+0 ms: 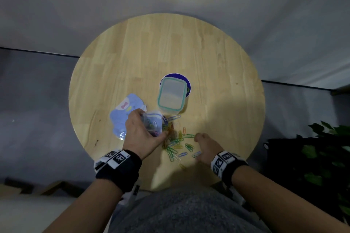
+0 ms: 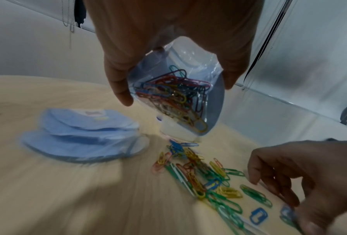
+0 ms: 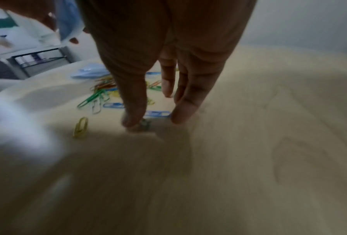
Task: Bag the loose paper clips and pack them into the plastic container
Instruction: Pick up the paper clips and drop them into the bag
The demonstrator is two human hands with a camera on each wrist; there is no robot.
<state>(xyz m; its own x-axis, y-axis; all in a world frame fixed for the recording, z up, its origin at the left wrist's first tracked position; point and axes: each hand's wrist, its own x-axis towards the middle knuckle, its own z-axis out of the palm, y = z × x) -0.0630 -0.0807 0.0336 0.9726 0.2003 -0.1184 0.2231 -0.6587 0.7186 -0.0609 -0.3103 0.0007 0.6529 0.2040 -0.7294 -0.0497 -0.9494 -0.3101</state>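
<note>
Left hand grips bag; right hand touches paper clips.

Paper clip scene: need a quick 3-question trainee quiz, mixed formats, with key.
1. True or false: the plastic container on the table has its lid on.
2. Multiple choice: what does the left hand hold? A) a clear bag partly filled with clips B) the container's lid C) nothing
3. Fill in: the right hand reaches down with fingers at the loose paper clips lying on the ____.

Key: 1 true; 2 A; 3 table. The spare bags lie stacked to the left of the pile.
</note>
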